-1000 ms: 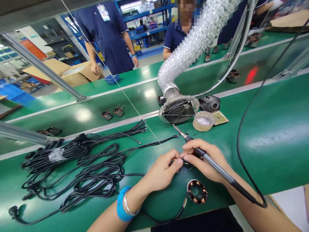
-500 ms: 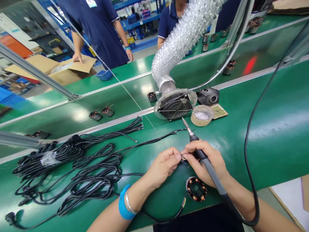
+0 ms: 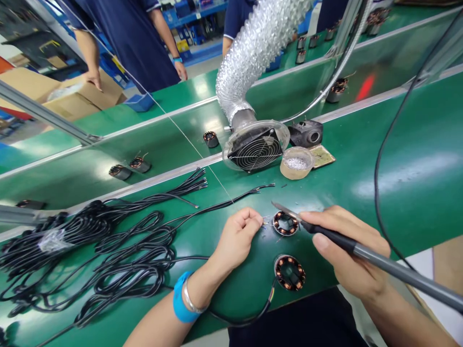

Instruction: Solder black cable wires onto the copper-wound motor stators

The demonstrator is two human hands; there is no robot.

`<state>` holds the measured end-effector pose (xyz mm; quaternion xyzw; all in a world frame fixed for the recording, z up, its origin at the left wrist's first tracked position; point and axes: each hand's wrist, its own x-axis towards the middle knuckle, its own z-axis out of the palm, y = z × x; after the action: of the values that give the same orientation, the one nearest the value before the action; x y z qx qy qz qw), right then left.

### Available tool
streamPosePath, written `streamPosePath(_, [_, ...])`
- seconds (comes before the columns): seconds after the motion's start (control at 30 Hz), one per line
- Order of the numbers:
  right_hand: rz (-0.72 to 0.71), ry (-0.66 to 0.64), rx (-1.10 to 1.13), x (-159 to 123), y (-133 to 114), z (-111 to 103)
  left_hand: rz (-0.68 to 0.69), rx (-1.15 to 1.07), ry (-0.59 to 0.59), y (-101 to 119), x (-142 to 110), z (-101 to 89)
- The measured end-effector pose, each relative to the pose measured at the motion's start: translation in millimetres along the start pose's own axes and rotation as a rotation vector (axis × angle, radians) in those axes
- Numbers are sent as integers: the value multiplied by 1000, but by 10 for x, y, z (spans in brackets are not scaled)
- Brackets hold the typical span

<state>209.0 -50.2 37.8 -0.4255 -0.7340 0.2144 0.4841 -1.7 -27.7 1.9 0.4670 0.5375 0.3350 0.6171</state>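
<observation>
My left hand [image 3: 237,236] pinches thin wires [image 3: 266,222] whose bare ends reach toward a round copper-wound stator [image 3: 285,223]. In my right hand [image 3: 349,248] is a soldering iron [image 3: 334,239], its tip pointing left above that stator. Nearer to me lies a second stator [image 3: 290,273], with a black cable [image 3: 249,319] whose coloured wires run to it. Another black cable passes under my left wrist. How the pinched wires join the stator is too small to tell.
Coiled black cables [image 3: 133,270] spread over the left of the green bench. A fume fan [image 3: 257,152] with a silver duct [image 3: 253,62] stands ahead, beside a tub of shiny bits [image 3: 297,163] and an iron stand [image 3: 307,133]. A person [image 3: 126,43] stands across, one hand on a cardboard box [image 3: 81,99].
My right hand has left the wires and moved right, turning the soldering iron from upright to nearly level. The stator behind it now shows. My left hand still pinches the wires.
</observation>
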Motion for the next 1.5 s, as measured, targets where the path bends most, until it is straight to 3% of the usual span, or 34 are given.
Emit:
streamPosePath(0.17, [94,70,-9,-29,39,46,17,70,12,9,12,-22])
streamPosePath(0.43, [116,61,-7,-32,50,85,39,122,3,35,13,-24])
streamPosePath(0.9, [60,26,11,13,-9,102,65,172,0,58,10,-26])
streamPosePath(1.23, [-98,-34,3,29,-91,112,86,181,-12,70,-7,-23])
streamPosePath(1.5, [-77,-5,-5,39,-126,57,93,192,-10,67,-12,-23])
